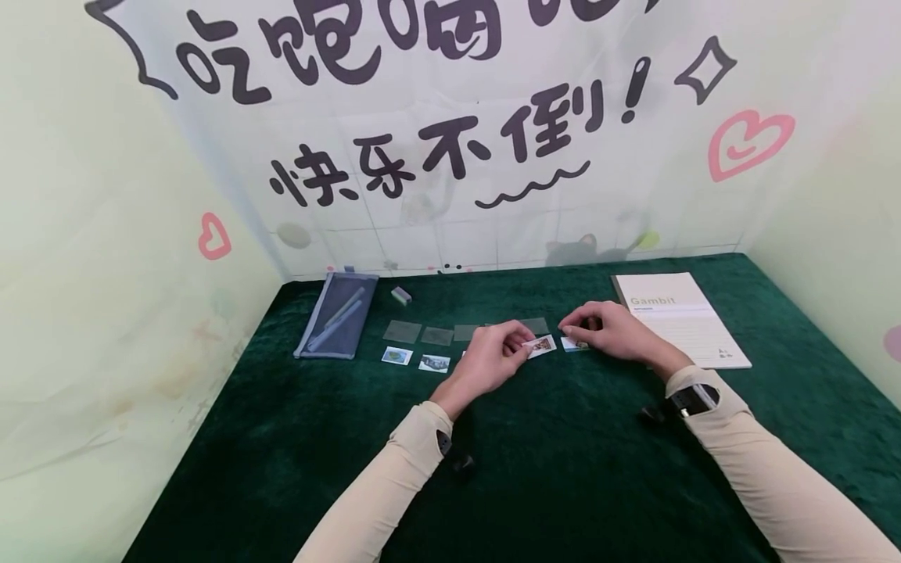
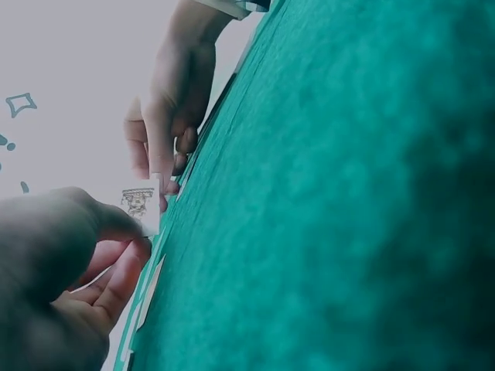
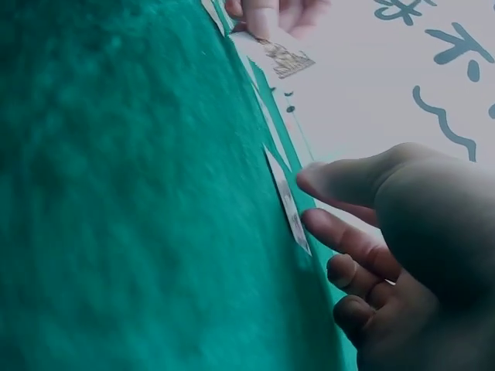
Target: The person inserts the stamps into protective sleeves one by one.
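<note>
A small stamp-like card (image 1: 542, 346) is pinched by one edge between the thumb and fingers of my left hand (image 1: 489, 360); its printed picture shows in the left wrist view (image 2: 139, 202). My right hand (image 1: 615, 332) is over another picture card (image 1: 573, 344), thumb and forefinger apart and holding nothing. That card lies beside the fingertips in the right wrist view (image 3: 288, 202). Two more picture cards (image 1: 397, 356) (image 1: 433, 363) lie to the left. Behind the cards runs a row of clear sleeves (image 1: 403, 331), partly hidden by my left hand.
At the back left lie a blue mesh pouch (image 1: 341, 317) with pens inside and a small eraser (image 1: 401, 295). A white notebook (image 1: 686, 324) lies at the right, next to my right hand. A printed cloth (image 1: 436, 227) hangs behind the green table surface (image 1: 549, 469).
</note>
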Motion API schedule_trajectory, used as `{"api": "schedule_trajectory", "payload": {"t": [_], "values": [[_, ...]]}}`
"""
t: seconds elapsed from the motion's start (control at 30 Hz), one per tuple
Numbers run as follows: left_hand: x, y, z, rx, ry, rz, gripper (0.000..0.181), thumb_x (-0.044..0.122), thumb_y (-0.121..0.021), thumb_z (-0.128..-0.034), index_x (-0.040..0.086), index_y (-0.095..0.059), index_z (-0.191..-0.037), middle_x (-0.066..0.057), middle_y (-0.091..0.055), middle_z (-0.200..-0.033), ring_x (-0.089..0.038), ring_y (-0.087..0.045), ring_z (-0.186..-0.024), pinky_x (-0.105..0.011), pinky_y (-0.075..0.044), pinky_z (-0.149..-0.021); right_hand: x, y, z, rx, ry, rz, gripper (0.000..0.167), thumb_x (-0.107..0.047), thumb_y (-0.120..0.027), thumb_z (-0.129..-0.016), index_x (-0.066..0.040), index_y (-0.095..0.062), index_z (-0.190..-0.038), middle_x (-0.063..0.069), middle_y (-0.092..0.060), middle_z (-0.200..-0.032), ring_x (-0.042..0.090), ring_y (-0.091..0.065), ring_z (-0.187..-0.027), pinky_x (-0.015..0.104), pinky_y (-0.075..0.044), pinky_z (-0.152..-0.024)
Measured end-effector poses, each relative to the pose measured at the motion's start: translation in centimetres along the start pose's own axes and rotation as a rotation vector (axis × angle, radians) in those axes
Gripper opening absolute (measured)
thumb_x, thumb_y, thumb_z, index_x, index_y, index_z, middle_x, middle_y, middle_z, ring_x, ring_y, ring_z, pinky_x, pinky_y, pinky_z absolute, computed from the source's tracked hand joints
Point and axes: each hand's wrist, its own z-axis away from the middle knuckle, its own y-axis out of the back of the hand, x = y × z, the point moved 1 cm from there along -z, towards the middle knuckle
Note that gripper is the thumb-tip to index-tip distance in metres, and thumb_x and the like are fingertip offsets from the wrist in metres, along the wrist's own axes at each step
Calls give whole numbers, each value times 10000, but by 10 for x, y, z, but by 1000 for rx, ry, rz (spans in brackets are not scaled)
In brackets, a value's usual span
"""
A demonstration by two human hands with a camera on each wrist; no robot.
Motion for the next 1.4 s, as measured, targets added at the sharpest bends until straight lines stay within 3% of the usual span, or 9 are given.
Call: {"api": "schedule_trajectory", "payload": {"t": [0.33, 0.53, 0.7, 0.97, 1.17, 1.4], "values": [[-3, 3, 0, -27, -13, 8, 178, 164, -669, -1068, 154, -739, -1231, 18, -736, -1073, -87, -630, -875, -213, -553, -820, -11, -18, -29, 50, 35, 13, 274, -230, -697, -1069, -94, -751, -1302, 119, -745, -1184, 219, -650, -955, 354, -495, -811], [-10, -1, -3, -11, -49, -24, 174, 174, -672, -1056, 145, -748, -1210, 18, -744, -1083, -69, -631, -886, -209, -559, -838, -16, -27, -41, 48, 27, 45, 284, -261, -766, -1027, -73, -772, -1240, 155, -685, -1169, 256, -597, -965, 377, -468, -833], [-2, 1, -1, -12, -31, -2, 163, 144, -672, -1060, 155, -742, -1208, 19, -746, -1108, -76, -647, -908, -209, -568, -857, -18, -28, -43, 46, -3, 38, 230, -249, -799, -1001, -80, -784, -1157, 155, -669, -1147, 281, -566, -978, 385, -438, -834], [-4, 3, 2, -15, 10, 25, 165, 169, -671, -1072, 182, -746, -1218, 30, -748, -1119, -74, -655, -920, -228, -574, -870, -19, -26, -35, 50, -30, -4, 88, -226, -759, -1031, -151, -792, -1061, 86, -707, -1020, 232, -568, -861, 361, -438, -762], [-3, 4, 1, -15, 14, 53, 170, 178, -672, -1075, 193, -748, -1226, 32, -750, -1122, -70, -673, -932, -236, -583, -871, -24, -20, -17, 70, -36, -65, 157, -257, -701, -1075, -147, -780, -1155, 54, -754, -1014, 221, -575, -847, 335, -460, -736], [-4, 8, 2, 11, 37, 148, 163, 129, -671, -1068, 164, -740, -1212, -8, -751, -1111, -91, -715, -885, -246, -623, -798, -27, -15, 3, 89, -41, -132, 253, -327, -693, -1081, -140, -777, -1230, 70, -725, -992, 224, -581, -835, 309, -473, -715]]}}
